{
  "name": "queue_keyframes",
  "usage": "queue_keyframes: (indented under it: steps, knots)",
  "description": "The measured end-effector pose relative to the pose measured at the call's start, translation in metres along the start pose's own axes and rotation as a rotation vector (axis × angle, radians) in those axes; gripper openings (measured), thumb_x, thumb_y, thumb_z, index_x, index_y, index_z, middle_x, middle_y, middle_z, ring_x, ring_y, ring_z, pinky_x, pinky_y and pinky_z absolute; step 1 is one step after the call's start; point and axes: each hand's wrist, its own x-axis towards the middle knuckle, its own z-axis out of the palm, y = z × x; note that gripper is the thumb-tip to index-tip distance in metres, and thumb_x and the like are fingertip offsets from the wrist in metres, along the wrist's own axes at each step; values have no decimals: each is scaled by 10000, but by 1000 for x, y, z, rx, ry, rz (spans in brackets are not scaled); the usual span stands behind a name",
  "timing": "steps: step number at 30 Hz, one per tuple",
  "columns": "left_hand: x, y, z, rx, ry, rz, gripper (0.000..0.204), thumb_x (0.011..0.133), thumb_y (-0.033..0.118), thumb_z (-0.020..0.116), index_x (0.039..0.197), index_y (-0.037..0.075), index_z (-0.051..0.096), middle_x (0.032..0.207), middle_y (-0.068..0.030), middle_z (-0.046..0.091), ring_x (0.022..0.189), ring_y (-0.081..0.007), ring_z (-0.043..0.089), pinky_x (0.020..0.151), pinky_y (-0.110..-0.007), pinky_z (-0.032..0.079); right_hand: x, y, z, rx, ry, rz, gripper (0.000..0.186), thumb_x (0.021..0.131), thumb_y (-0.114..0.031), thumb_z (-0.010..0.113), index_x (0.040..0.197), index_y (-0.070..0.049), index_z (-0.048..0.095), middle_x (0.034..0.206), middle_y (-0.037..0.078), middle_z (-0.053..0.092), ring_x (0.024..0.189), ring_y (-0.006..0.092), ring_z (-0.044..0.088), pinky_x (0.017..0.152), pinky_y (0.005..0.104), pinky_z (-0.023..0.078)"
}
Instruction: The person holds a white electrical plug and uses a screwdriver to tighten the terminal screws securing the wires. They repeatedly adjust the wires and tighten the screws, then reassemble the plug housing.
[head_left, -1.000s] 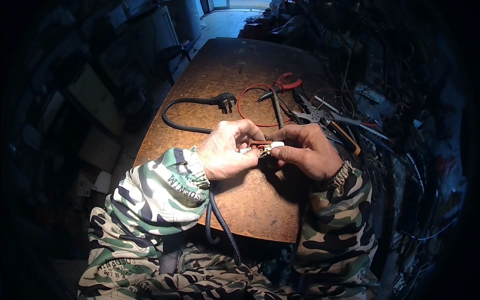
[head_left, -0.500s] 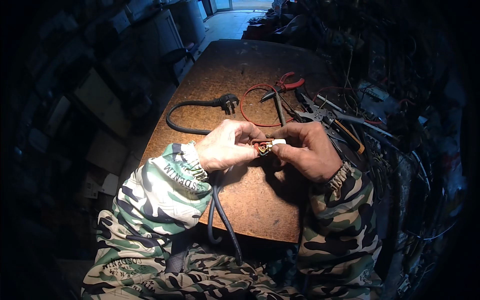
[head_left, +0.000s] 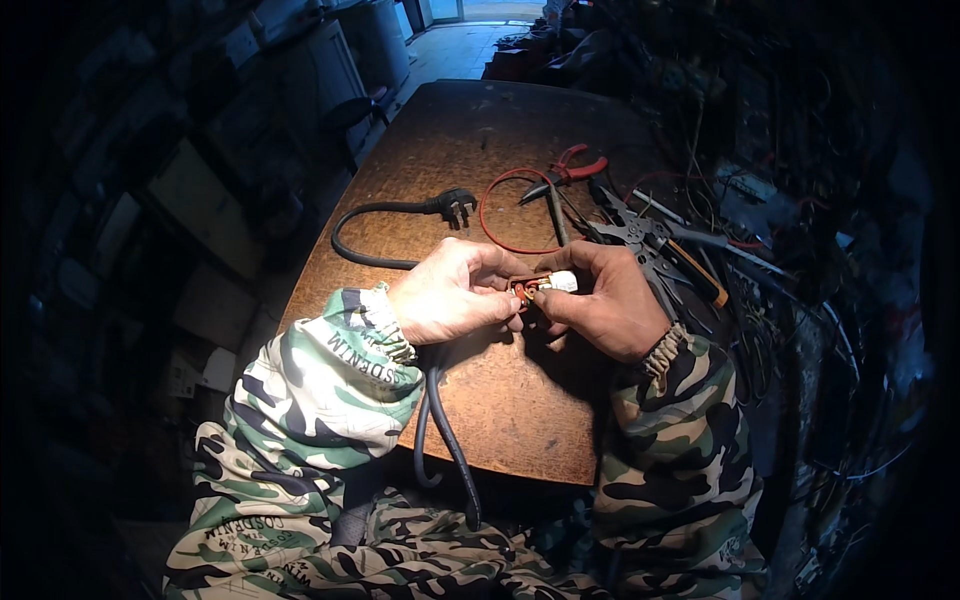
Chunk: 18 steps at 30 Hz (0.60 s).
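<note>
Between my hands is a small opened electrical connector [head_left: 527, 288], with red and yellow wires and brassy parts inside and a white end piece [head_left: 564, 281] at its right. My left hand [head_left: 458, 293] pinches its left side between thumb and fingers. My right hand [head_left: 612, 298] is closed at its right side, the thumb tip pressed by the wires and the fingers behind. Fingers partly hide the connector. A thick black cable [head_left: 448, 430] drops from beneath my left hand over the table's near edge. Beyond that hand lies a black three-pin plug [head_left: 457, 205] on its curved cord.
The brown wooden table [head_left: 500, 420] holds red-handled pliers [head_left: 568, 170], a loop of red wire [head_left: 487, 205], a thin rod-like tool [head_left: 558, 217] and a wire stripper [head_left: 637, 228]. An orange-and-black handle [head_left: 700, 277] lies among tangled tools and wires at the right. A stool [head_left: 352, 115] stands beyond the left edge.
My right thumb has shifted left and inward over the wires, showing more of the white end piece. The connector has tilted slightly. My left hand has barely moved.
</note>
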Motion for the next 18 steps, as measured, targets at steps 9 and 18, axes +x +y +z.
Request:
queue_keyframes:
  steps: [9, 18]
  knots:
    - [0, 0, 3, 28, -7, 13, 349, 923, 10, 604, 1221, -156, 532, 982, -162, 697, 861, -164, 702, 794, -283, 590, 4, 5, 3, 19, 35, -17, 337, 814, -34, 720, 1076, 155, 623, 847, 152, 689, 645, 130, 664, 536, 241, 539]
    - [-3, 0, 2, 32, -23, 31, 338, 922, 5, 593, 1208, -166, 534, 973, -165, 696, 864, -169, 703, 791, -282, 590, 4, 9, -1, 79, 23, 17, 297, 810, -28, 745, 1041, 133, 648, 841, 132, 690, 654, 116, 654, 549, 226, 529]
